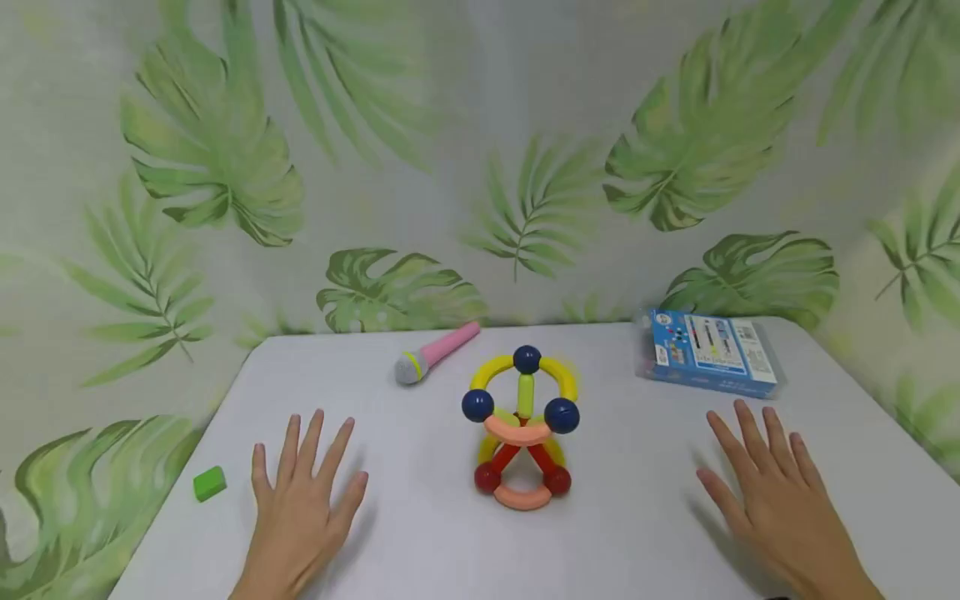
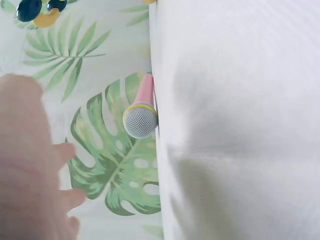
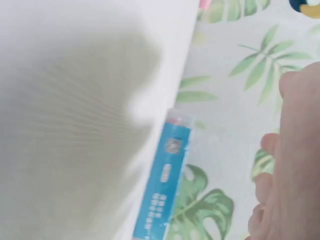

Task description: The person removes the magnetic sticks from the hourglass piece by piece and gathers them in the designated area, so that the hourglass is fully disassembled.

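Observation:
Between the two hands stands a toy built of balls and rods, with blue balls on top, red balls below, and yellow, orange and red rods. My left hand, fingers spread and palm down, is over the table to the left of it, holding nothing. On the other side my right hand is likewise spread and holds nothing. A pink toy microphone with a grey head lies behind the toy, to the left; the left wrist view shows its mesh head too.
A small green block lies left of the left hand. At the back right is a blue box in clear plastic, its side visible in the right wrist view. A leaf-patterned cloth hangs behind the white table.

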The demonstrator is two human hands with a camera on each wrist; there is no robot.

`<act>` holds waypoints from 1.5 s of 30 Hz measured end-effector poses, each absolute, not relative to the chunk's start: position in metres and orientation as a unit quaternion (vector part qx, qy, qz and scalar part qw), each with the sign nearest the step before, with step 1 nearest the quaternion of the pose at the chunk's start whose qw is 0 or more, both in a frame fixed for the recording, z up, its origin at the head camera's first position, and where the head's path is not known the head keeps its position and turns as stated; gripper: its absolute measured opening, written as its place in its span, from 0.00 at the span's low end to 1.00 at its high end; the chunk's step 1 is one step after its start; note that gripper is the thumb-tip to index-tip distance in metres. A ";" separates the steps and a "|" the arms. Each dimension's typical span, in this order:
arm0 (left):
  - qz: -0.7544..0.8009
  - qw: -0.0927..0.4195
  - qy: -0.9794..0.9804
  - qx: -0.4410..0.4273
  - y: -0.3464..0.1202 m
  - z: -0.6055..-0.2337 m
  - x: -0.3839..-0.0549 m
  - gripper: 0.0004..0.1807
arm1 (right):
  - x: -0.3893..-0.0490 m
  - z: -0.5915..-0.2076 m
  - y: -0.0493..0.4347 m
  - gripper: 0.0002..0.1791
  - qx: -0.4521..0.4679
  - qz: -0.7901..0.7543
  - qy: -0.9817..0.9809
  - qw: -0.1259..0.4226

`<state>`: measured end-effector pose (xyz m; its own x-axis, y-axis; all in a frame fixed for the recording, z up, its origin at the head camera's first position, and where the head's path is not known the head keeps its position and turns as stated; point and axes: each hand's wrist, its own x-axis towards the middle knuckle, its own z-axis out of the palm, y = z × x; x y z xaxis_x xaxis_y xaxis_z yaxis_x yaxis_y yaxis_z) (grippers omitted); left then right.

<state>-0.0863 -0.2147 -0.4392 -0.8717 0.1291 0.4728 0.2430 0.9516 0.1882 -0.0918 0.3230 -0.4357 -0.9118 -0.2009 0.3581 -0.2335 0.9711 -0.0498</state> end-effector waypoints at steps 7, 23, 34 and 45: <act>-0.101 0.191 -0.973 -0.084 -0.214 -0.447 -0.111 0.36 | -0.120 -0.438 0.323 0.44 0.106 0.068 -0.979 0.161; -0.103 0.190 -0.972 -0.087 -0.208 -0.457 -0.094 0.35 | -0.107 -0.446 0.335 0.43 0.089 0.112 -0.981 0.128; -0.094 0.179 -0.976 -0.087 -0.207 -0.448 -0.106 0.34 | -0.118 -0.446 0.331 0.41 0.104 0.103 -0.982 0.122; -0.113 0.179 -0.974 -0.080 -0.206 -0.456 -0.081 0.33 | -0.099 -0.459 0.348 0.43 0.066 0.094 -0.991 0.062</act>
<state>-0.0808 -0.2062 -0.4557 -0.9235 0.1151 0.3660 0.1956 0.9619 0.1909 -0.0994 0.3484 -0.4587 -0.9836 -0.1195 0.1353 -0.1429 0.9735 -0.1787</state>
